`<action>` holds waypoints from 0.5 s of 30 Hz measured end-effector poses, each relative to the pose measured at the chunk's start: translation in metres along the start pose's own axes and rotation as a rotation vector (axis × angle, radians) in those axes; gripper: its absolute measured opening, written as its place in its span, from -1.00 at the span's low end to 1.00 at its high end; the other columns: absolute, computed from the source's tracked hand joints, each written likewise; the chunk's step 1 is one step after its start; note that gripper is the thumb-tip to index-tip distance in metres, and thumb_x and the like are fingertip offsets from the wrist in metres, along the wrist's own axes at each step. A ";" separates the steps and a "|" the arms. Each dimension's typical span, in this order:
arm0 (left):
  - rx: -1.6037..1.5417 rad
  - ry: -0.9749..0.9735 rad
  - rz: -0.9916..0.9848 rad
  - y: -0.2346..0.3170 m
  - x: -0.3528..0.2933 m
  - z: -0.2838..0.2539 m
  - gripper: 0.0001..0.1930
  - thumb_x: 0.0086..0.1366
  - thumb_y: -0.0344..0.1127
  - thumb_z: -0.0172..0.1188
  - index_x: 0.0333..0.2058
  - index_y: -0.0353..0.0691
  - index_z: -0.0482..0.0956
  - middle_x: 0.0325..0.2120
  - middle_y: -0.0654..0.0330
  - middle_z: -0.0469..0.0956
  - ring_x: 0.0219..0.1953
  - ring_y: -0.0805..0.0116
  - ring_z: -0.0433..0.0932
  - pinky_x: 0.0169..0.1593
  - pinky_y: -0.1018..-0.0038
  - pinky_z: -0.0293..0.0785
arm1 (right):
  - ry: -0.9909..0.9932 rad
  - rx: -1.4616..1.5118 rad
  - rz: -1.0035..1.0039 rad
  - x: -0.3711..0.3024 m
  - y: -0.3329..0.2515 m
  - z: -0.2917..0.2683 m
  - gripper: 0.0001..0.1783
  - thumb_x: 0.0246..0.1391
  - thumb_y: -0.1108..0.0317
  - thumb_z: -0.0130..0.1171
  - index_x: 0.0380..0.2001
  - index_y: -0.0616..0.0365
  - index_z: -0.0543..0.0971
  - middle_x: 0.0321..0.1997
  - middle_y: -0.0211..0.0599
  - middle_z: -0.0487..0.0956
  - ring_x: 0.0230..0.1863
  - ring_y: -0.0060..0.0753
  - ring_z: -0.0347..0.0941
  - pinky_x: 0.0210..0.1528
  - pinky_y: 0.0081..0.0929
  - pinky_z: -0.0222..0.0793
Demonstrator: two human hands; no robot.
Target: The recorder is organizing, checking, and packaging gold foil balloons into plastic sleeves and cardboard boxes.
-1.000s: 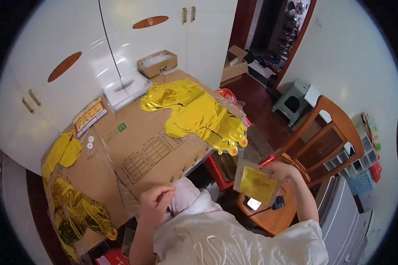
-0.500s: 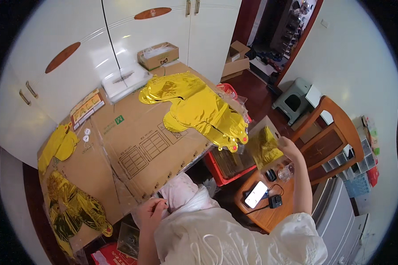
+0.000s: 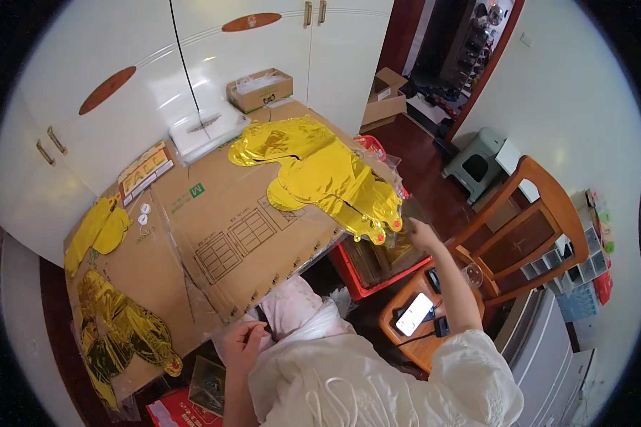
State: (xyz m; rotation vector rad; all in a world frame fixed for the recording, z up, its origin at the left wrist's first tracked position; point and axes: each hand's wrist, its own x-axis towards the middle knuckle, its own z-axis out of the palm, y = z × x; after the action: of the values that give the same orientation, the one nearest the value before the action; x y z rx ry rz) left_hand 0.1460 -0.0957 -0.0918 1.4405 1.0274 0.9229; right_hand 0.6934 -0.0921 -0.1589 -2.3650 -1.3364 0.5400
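Gold foil beside right hand, away from left hand, hands apart, grips unclear

Near the chair's left edge, a phone; beyond the worktop's far edge, cupboards; past the chair, a stool.

The bare right forearm stretches forward from the person's right side, angled slightly inward. At its end the right hand is well out from the body, fingers bent and pointing forward and to the left; whether they grip anything is hard to tell. The bare left forearm rises almost straight from the lower edge. The left hand stays low and close to the torso, its fingers loosely curled inward. The two hands are well apart.
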 end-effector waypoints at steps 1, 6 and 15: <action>0.011 0.005 -0.001 -0.001 -0.002 0.000 -0.82 0.33 -0.40 0.11 -0.24 -0.41 0.59 -0.46 0.20 0.60 -0.42 0.55 0.54 -0.31 0.64 0.43 | -0.030 -0.056 -0.001 0.002 -0.013 0.009 -0.43 -0.07 0.40 0.11 0.11 0.07 0.42 -0.02 0.13 0.54 0.03 0.14 0.46 0.06 -0.13 0.40; 0.015 0.041 -0.028 0.004 -0.004 0.000 -0.83 0.33 -0.42 0.11 -0.24 -0.40 0.60 -0.47 0.21 0.60 -0.41 0.56 0.53 -0.30 0.64 0.42 | -0.208 -0.356 0.004 0.021 -0.001 0.068 -0.60 -0.07 0.36 0.13 -0.08 0.14 0.53 -0.12 0.06 0.59 -0.07 0.11 0.53 -0.06 -0.10 0.48; 0.001 0.128 -0.169 0.006 -0.025 -0.009 -0.84 0.32 -0.42 0.12 -0.27 -0.37 0.62 -0.47 0.26 0.60 -0.41 0.58 0.53 -0.31 0.65 0.43 | -0.113 -0.373 -0.199 0.053 0.049 0.156 -0.55 -0.02 0.32 0.08 0.02 0.06 0.42 -0.14 0.07 0.57 -0.12 0.12 0.53 -0.16 -0.04 0.47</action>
State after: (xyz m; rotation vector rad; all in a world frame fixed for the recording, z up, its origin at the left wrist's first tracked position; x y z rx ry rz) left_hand 0.1299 -0.1161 -0.0852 1.2866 1.2243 0.9001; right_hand 0.6769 -0.0503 -0.3245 -2.4726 -1.8380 0.3971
